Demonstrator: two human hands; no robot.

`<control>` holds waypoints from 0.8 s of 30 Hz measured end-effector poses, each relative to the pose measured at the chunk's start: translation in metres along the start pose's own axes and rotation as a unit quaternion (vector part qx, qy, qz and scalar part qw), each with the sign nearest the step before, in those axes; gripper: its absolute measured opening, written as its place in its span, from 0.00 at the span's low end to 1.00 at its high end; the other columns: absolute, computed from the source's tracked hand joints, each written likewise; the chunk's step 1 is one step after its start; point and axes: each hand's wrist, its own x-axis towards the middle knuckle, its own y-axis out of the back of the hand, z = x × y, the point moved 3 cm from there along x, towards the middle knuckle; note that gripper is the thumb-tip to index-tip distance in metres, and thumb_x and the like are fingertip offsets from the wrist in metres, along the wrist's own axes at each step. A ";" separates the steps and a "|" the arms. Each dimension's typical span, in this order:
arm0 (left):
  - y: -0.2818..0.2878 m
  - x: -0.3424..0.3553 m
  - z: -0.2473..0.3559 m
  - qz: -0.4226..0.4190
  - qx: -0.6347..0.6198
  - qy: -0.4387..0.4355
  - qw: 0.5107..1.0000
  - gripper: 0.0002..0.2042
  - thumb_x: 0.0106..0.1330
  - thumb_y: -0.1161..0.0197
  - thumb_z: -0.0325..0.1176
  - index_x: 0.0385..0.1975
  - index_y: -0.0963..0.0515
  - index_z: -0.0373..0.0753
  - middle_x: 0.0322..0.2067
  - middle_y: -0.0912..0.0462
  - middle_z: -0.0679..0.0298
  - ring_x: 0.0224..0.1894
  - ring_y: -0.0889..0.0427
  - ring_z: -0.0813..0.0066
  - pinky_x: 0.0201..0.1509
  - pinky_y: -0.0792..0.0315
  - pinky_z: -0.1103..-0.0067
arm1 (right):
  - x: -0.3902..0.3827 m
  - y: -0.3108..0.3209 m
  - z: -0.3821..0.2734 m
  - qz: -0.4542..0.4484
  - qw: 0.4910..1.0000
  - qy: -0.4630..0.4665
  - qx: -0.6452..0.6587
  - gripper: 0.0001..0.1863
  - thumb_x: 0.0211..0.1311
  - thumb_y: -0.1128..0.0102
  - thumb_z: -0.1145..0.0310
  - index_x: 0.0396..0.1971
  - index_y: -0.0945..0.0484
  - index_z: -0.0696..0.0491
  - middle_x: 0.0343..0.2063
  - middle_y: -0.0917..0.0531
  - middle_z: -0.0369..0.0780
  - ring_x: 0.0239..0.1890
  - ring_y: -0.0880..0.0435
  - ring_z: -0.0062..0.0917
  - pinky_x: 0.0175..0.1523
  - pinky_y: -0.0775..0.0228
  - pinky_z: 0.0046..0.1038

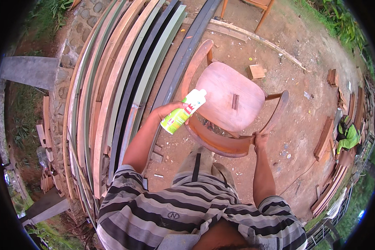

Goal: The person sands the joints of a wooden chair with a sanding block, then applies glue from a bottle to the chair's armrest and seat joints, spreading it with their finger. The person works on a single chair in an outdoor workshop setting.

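Note:
My left hand point(171, 109) holds a white-and-green plastic bottle point(182, 113) with a white cap, tilted over the near left part of a wooden chair. My right hand point(261, 138) grips the chair's curved brown backrest point(225, 146) near its right bend. The chair's pale pinkish seat point(218, 83) faces up, with a narrow reddish-brown strip point(235, 102) at its middle. The bottle hides part of the chair's left side.
Long timber and metal lengths point(112, 75) lie along my left beside a stone edge point(66, 62). Another chair point(254, 6) stands beyond. A wooden block point(256, 71) rests on the dirt ground point(287, 175). A person in green point(350, 137) crouches by wood piles at right.

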 end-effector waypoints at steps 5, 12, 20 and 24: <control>-0.032 -0.011 -0.026 0.017 0.002 -0.043 0.999 0.31 0.66 0.39 0.57 0.50 0.22 0.30 0.38 0.14 0.50 0.40 0.12 0.60 0.50 0.20 0.70 | -0.008 0.023 0.039 0.012 0.999 -0.033 0.018 0.07 0.58 0.37 0.74 0.32 0.23 0.61 0.24 0.16 0.43 0.23 0.16 0.28 0.25 0.23 0.30; 0.044 -0.007 -0.035 0.213 -0.135 -0.271 0.929 0.38 0.66 0.44 0.65 0.63 0.30 0.36 0.53 0.16 0.46 0.54 0.15 0.56 0.60 0.24 0.62 | -0.011 0.022 0.031 0.038 0.999 -0.020 -0.032 0.07 0.59 0.37 0.74 0.32 0.25 0.61 0.24 0.17 0.43 0.23 0.16 0.29 0.25 0.24 0.31; 0.097 0.077 -0.042 0.266 -0.171 -0.175 0.932 0.30 0.68 0.40 0.61 0.53 0.20 0.38 0.43 0.12 0.58 0.38 0.13 0.67 0.44 0.16 0.68 | -0.013 0.025 0.047 0.019 1.000 -0.018 0.010 0.08 0.61 0.39 0.77 0.39 0.26 0.61 0.26 0.16 0.44 0.25 0.15 0.29 0.29 0.22 0.31; 0.094 0.088 -0.041 0.244 -0.208 -0.186 0.929 0.29 0.67 0.37 0.59 0.53 0.21 0.38 0.42 0.13 0.57 0.36 0.13 0.66 0.40 0.16 0.68 | -0.025 0.025 0.035 0.056 0.997 -0.026 0.042 0.13 0.57 0.39 0.79 0.41 0.28 0.63 0.27 0.17 0.42 0.27 0.16 0.29 0.31 0.23 0.32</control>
